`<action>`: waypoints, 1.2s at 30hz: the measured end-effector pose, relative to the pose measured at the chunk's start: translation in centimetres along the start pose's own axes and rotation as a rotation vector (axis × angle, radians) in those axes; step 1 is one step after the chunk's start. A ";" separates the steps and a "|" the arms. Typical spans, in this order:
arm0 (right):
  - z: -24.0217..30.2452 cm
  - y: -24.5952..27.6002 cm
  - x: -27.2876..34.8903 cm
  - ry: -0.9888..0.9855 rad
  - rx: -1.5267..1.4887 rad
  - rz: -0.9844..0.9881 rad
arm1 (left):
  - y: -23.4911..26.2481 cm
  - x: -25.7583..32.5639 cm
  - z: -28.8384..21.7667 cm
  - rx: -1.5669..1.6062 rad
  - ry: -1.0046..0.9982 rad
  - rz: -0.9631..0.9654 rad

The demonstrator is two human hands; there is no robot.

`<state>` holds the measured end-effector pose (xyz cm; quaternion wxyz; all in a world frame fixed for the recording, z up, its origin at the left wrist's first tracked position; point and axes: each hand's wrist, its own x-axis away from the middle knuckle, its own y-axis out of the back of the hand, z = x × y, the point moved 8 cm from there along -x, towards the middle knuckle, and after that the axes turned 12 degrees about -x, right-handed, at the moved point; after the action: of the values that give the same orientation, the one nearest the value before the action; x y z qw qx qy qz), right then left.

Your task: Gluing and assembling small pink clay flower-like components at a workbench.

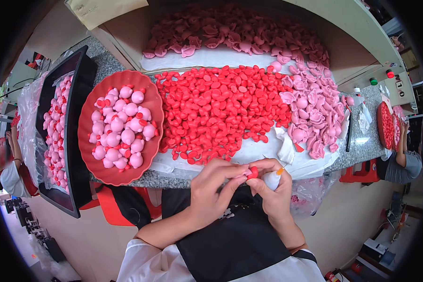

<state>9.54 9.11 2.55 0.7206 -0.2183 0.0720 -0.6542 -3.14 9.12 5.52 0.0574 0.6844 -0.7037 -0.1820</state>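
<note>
Just past the table's front edge, my two hands meet. My left hand [216,182] is closed in a pinch, and a bit of pink shows at its fingertips. A small glossy red plastic piece [252,172] sits between the fingertips of both hands, seemingly pinched by my right thumb and forefinger. My right hand [276,197] also holds a white squeeze bottle [270,179] with an orange nozzle, tilted up to the right. Beyond my hands a wide heap of red pieces [216,108] covers white paper. Pink shell-like pieces [315,113] lie heaped to its right.
At left stands a scalloped red bowl [90,155] of pink balls with red parts, beside a black tray [73,155] of similar ones. A shelf compartment [174,63] behind holds more pink shells. Crumpled white tissue [286,145] lies near the right heap. Red stools [113,207] stand below.
</note>
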 end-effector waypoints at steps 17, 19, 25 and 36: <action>-2.8 0.8 -0.2 -0.133 -0.085 0.010 | -0.6 0.2 1.4 -0.077 -0.080 0.006; -3.1 1.0 -0.2 -0.130 -0.084 -0.001 | -0.8 0.2 1.4 -0.085 -0.077 0.013; -3.2 1.7 0.1 -0.043 -0.028 -0.046 | -1.7 0.0 1.4 -0.136 -0.054 0.017; -3.3 3.2 -0.8 -0.013 -0.184 -0.144 | -3.3 -1.7 1.7 -0.122 0.006 0.066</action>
<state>11.04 9.34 -1.83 0.6490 -0.2926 0.1111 -0.6934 -0.52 11.09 3.09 0.1070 0.6567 -0.7132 -0.2205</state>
